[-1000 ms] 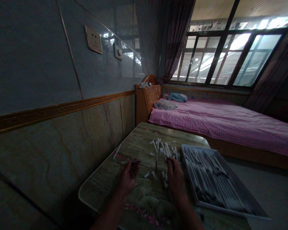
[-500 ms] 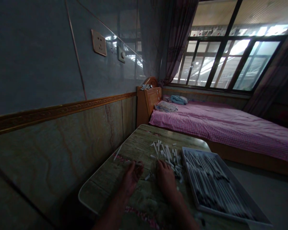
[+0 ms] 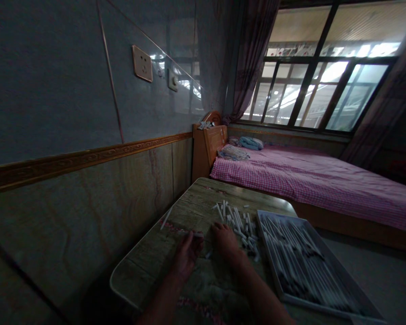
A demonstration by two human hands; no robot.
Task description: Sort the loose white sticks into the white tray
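My left hand (image 3: 186,255) is closed above the table, its thumb and fingertips around a short white tube (image 3: 198,235). Close by on the right, my right hand (image 3: 226,243) is curled with its fingertips low over the tabletop; whatever they hold, if anything, is hidden. Just beyond that hand lies a loose pile of white tubes (image 3: 237,219), with darker pieces (image 3: 250,246) at its near end. A small pale piece (image 3: 209,254) rests between the two hands. One longer white stick (image 3: 166,219) lies by itself near the table's left edge.
On the right of the wood-patterned table (image 3: 145,266) stands a shallow white tray (image 3: 269,257) full of long thin sticks with dark ends. A tiled wall (image 3: 138,189) runs along the left. Behind the table is a bed (image 3: 291,180) with a pink checked cover.
My right hand has moved left, away from the pile and closer to my left hand. The left hand stays nearly in place, and the tube in it now shows more clearly.
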